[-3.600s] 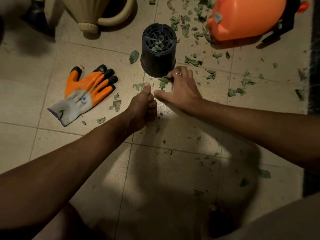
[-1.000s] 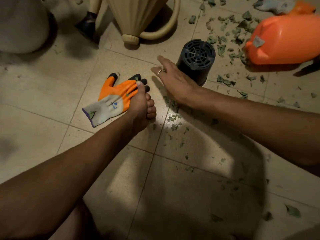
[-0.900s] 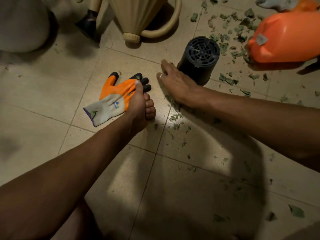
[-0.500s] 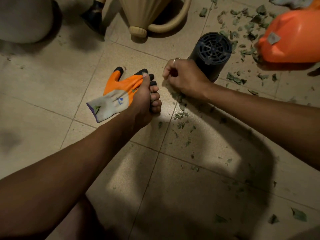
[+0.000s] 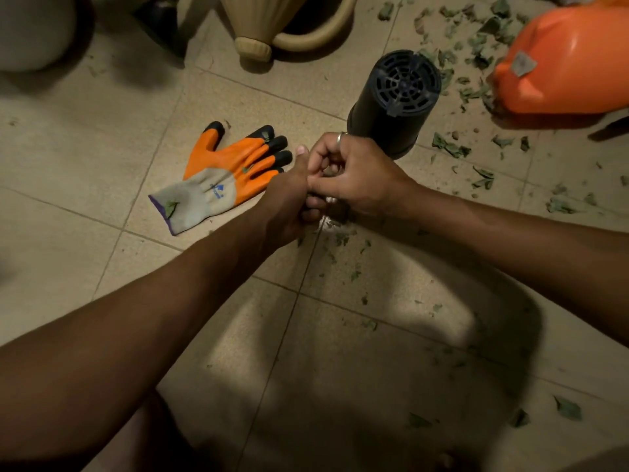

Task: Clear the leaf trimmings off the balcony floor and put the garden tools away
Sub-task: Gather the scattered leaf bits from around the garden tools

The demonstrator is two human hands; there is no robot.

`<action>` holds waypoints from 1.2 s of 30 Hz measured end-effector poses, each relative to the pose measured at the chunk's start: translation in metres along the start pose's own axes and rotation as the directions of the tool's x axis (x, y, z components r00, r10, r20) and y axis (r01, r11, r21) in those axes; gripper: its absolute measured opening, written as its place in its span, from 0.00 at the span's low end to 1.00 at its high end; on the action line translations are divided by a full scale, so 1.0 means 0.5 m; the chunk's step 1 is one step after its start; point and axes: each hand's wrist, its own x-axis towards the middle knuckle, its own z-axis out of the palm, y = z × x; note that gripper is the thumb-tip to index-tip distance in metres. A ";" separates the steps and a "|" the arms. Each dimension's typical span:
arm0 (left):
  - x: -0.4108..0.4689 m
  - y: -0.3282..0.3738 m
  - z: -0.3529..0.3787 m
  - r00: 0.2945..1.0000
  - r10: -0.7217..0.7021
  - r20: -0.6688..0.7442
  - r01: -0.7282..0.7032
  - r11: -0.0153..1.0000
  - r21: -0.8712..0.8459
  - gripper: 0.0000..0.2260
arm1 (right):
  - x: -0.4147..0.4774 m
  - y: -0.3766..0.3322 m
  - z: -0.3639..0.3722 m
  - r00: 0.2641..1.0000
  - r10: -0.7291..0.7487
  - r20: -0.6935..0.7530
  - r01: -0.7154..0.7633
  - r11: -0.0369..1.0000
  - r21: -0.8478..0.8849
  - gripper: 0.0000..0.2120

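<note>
The left hand is curled tight, and I cannot tell whether it holds anything. The right hand touches it, fingers curled round a few trimmings. More are scattered on the floor to the right. One glove lies just left, one upturned pot behind. One orange jug is cut off.

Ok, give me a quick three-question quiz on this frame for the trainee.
1. True or false: the black pot stands upside down.
2. What lies flat next to the left hand? A) orange glove B) trowel C) shears
3. Short answer: what lies scattered around the orange sprayer?
Key: 1 true; 2 A; 3 leaf trimmings.
</note>
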 end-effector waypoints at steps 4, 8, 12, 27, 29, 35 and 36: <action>-0.001 0.008 -0.016 0.993 0.028 -0.113 -0.027 1.000 0.003 0.22 | 0.011 0.018 -0.011 1.000 -0.011 -0.019 0.008 0.993 -0.117 0.12; -0.009 0.023 -0.029 0.992 0.012 -0.126 -0.020 0.998 -0.066 0.26 | 0.012 0.038 -0.012 0.948 0.144 0.285 0.054 0.807 -0.588 0.29; -0.013 0.028 -0.040 0.993 -0.005 -0.116 -0.005 0.996 -0.088 0.28 | -0.017 0.044 -0.001 0.896 0.156 0.416 0.213 0.672 -0.710 0.38; -0.016 0.004 0.006 0.994 0.018 -0.106 -0.021 0.999 -0.026 0.23 | -0.099 0.068 -0.002 0.987 0.011 0.161 0.082 0.826 -0.558 0.07; -0.018 -0.005 0.019 0.995 0.019 -0.102 -0.021 1.000 -0.018 0.22 | -0.089 0.052 -0.029 0.986 0.169 0.005 -0.162 0.956 -0.244 0.07; -0.039 -0.030 0.091 0.987 -0.020 0.157 0.017 1.000 0.025 0.33 | -0.102 -0.003 -0.058 0.973 0.175 -0.151 -0.149 0.975 0.167 0.06; -0.041 -0.034 0.109 0.984 -0.023 0.175 0.020 1.000 0.015 0.34 | -0.108 -0.006 -0.055 0.973 0.166 -0.160 -0.147 0.981 0.127 0.05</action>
